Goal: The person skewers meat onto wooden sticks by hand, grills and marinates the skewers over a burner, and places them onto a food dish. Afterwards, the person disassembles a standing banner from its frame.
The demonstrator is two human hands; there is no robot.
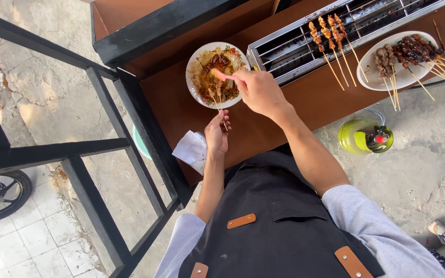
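My left hand holds the sticks of a few meat skewers whose meat ends rest in a round patterned plate of brown sauce. My right hand hovers over the plate's right side, gripping an orange-handled spoon or brush that dips into the sauce. The plate sits on a brown counter. What exactly the tool's tip touches is hidden in the sauce.
A metal grill with several skewers lies to the right. An oval white plate of cooked skewers stands at far right. A green gas canister sits on the ground. White paper hangs at the counter edge. A black frame is at left.
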